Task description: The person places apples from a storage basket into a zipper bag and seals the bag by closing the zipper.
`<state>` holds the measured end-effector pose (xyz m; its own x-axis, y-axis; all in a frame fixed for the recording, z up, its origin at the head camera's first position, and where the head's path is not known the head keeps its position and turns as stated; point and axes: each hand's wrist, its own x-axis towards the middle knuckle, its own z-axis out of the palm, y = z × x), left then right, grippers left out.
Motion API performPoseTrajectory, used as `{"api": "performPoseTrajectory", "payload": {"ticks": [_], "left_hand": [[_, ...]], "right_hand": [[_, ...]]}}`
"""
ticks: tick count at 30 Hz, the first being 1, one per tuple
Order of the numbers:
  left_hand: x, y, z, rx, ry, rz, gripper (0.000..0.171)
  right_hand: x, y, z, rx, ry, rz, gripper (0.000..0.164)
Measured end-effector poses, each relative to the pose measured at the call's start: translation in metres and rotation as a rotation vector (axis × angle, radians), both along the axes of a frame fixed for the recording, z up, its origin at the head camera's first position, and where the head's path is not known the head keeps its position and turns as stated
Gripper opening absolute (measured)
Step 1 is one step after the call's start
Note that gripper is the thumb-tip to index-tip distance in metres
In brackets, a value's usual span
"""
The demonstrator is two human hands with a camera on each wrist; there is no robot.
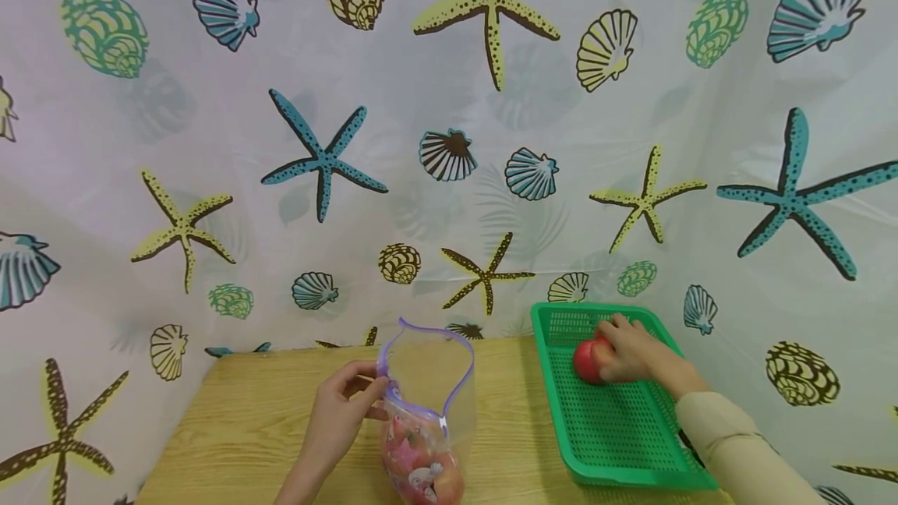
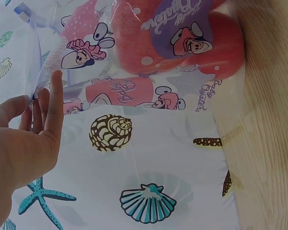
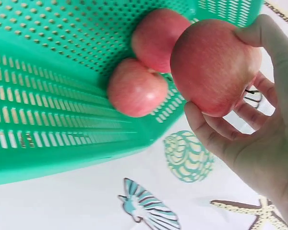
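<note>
A clear zip bag [image 1: 459, 404] printed with cartoon figures stands on the table, its purple-edged mouth wide apart and red apples [image 1: 449, 482] inside. My left hand [image 1: 344, 407] pinches the bag's rim at its left side; the left wrist view shows thumb and fingers meeting on the plastic edge. Over the green basket [image 1: 554, 411], my right hand [image 1: 631, 353] grips a red apple [image 3: 213, 67] between thumb and fingers. Two more apples lie in the basket's far end, one [image 3: 137, 88] touching the other [image 3: 159, 38]. In the head view the hand partly hides them.
Under everything is a wood-grain table [image 1: 266, 411]. A white sheet [image 1: 393, 217] printed with starfish and shells hangs behind and at both sides. The basket's raised rim stands between the right hand and the bag.
</note>
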<state>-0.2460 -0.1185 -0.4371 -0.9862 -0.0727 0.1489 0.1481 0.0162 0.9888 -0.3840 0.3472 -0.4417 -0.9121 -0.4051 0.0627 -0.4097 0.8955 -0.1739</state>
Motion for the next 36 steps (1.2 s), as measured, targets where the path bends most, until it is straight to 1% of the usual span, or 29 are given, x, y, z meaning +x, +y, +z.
{"api": "performPoseTrajectory", "payload": {"ticks": [6,12,18,22,28,36], "left_hand": [[0.002,-0.001,0.000,0.014,0.002,0.002,0.021],[0.004,-0.001,0.002,0.002,0.001,-0.001,0.021],[0.006,-0.001,0.003,0.004,0.004,0.002,0.021],[0.006,-0.002,0.003,0.005,-0.004,0.004,0.019],[0.006,-0.002,0.002,0.006,0.004,0.004,0.016],[0.007,-0.003,0.001,0.009,0.018,-0.003,0.017]], "right_hand": [[0.001,-0.019,0.014,-0.040,0.012,0.029,0.055],[0.004,-0.040,0.030,-0.063,0.037,0.064,0.057],[0.008,-0.060,0.038,-0.080,0.097,0.097,0.054],[0.010,-0.074,0.046,-0.104,0.142,0.140,0.056],[0.015,-0.098,0.064,-0.109,0.224,0.224,0.058],[0.027,-0.132,0.088,-0.109,0.270,0.289,0.061]]}}
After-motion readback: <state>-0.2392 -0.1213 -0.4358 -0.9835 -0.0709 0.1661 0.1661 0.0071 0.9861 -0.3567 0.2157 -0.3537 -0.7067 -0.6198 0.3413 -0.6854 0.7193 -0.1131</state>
